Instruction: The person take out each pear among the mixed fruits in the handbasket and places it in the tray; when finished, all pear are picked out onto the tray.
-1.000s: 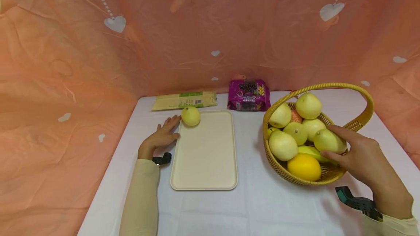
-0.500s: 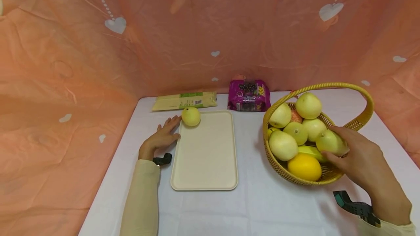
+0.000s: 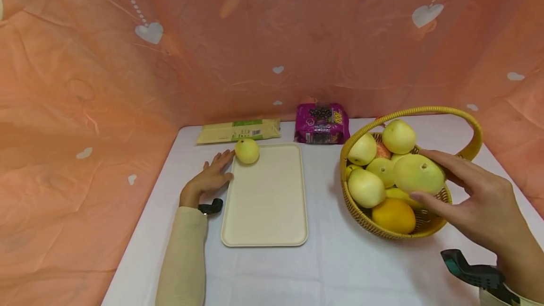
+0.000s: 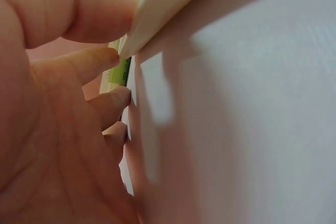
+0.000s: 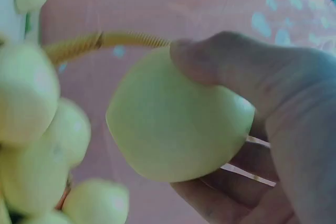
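My right hand [image 3: 480, 202] holds a pale green pear [image 3: 418, 174] between thumb and fingers, above the right side of a yellow wicker basket [image 3: 361, 218]. In the right wrist view that pear [image 5: 178, 121] stands apart from the other fruit, with the thumb over its top. My left hand [image 3: 210, 176] lies beside a cream tray [image 3: 267, 202], its fingers extended. The left wrist view shows the thumb [image 4: 100, 11] against the tray's rim [image 4: 157, 11]. A yellow-green pear [image 3: 247, 151] sits on the tray's far left corner, near the left fingertips.
Several pale round fruits [image 3: 366, 189], a yellow mango-like fruit [image 3: 394, 216] and a reddish fruit [image 3: 383, 151] fill the basket, under its tall arched handle [image 3: 425, 109]. Behind the tray lie a beige-green packet [image 3: 238, 131] and a purple packet [image 3: 321, 123]. An orange curtain [image 3: 238, 46] hangs behind the white-covered table.
My right hand has raised the pear out of its spot in the basket, and the pear's stem end has turned upward. The left hand and the tray are still.
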